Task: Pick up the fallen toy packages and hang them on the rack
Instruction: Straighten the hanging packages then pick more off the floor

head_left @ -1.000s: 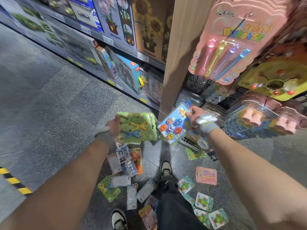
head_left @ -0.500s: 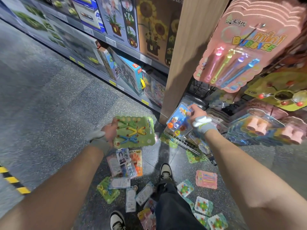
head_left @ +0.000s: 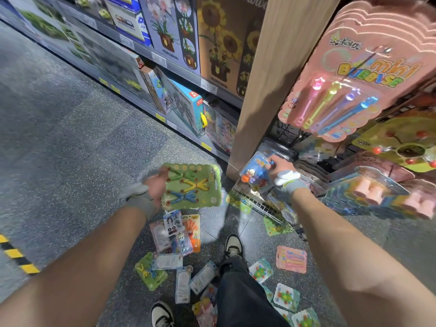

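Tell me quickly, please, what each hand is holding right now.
Left hand: grips the green scalloped toy card with coloured X-shaped figures.
Right hand: grips the blue blister card of small round toys.

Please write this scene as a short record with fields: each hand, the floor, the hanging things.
Left hand: grips green package by its edge
Right hand: grips blue package, low, near wooden post
Floor: many fallen packages around the shoes, pink package among them
Hanging: pink bubble-wand cards, upper right
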